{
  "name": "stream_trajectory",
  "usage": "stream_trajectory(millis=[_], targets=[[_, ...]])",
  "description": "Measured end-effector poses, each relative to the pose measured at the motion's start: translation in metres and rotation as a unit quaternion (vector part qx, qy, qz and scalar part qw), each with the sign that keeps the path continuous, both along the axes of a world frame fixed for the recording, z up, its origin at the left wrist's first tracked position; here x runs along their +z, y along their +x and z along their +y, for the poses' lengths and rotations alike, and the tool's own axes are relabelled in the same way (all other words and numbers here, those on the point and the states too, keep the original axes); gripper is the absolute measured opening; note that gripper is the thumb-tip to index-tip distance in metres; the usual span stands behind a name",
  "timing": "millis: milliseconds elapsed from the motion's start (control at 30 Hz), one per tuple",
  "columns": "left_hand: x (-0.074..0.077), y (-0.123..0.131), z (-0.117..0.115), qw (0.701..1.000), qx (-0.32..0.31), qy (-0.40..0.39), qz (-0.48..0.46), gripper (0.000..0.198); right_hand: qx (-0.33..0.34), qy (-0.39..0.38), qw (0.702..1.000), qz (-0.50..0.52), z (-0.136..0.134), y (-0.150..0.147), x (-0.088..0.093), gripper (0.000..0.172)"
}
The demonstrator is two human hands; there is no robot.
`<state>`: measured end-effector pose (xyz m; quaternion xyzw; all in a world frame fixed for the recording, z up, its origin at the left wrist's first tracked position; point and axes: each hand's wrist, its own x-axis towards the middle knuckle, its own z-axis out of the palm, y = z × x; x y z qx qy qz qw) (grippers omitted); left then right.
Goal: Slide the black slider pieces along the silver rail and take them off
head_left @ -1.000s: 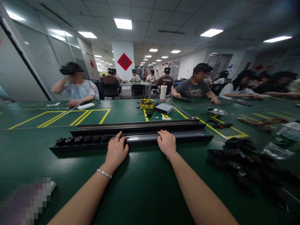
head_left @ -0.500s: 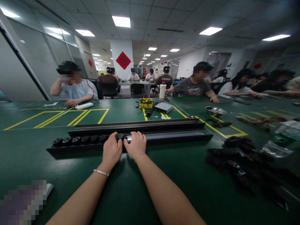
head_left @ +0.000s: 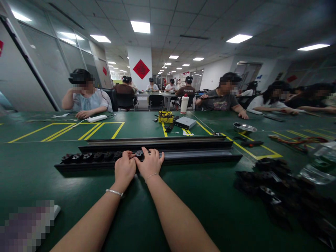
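Observation:
A long black metal channel (head_left: 199,159) lies across the green table in front of me, with a row of small black socket modules (head_left: 87,156) seated in its left part. My right hand (head_left: 151,163) pinches one more black socket module (head_left: 139,153) at the channel's middle, thumb and index finger on either side of it. Close against its left side is my left hand (head_left: 125,166), with fingers curled in. Whatever sits between those fingers is too small to make out. A second black channel (head_left: 162,142) lies just behind, parallel to the first.
At right are a heap of black modules (head_left: 273,189), a clear plastic bottle (head_left: 319,168), a metal bowl (head_left: 245,127) and coloured wires (head_left: 296,140). A grey box (head_left: 185,122), yellow block (head_left: 166,117) and white bottle (head_left: 184,105) stand farther back. Other people sit across the table.
My left fingers have curled in more beside the module, and my right thumb and index finger have closed around it. The view has shifted slightly. A person opposite has raised a hand.

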<state>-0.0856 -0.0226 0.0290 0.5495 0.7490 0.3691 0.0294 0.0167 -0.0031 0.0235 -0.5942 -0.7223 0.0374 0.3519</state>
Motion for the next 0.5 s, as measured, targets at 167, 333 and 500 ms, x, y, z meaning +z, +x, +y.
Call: stream_trajectory(millis=[167, 333, 500], targets=[[-0.0004, 0.0006, 0.001, 1.0, 0.004, -0.001, 0.028, 0.026, 0.012, -0.006, 1.0, 0.013, 0.0001, -0.0029, 0.001, 0.032], [0.0022, 0.0016, -0.0002, 0.999, -0.004, -0.017, 0.046, 0.026, 0.007, 0.0, 0.999, 0.044, 0.0022, -0.0039, 0.0004, 0.025], [-0.0012, 0.0019, 0.0005, 0.995, -0.013, -0.03, 0.098, 0.027, 0.005, -0.002, 0.999, 0.047, 0.0046, -0.0031, 0.0005, 0.022]])
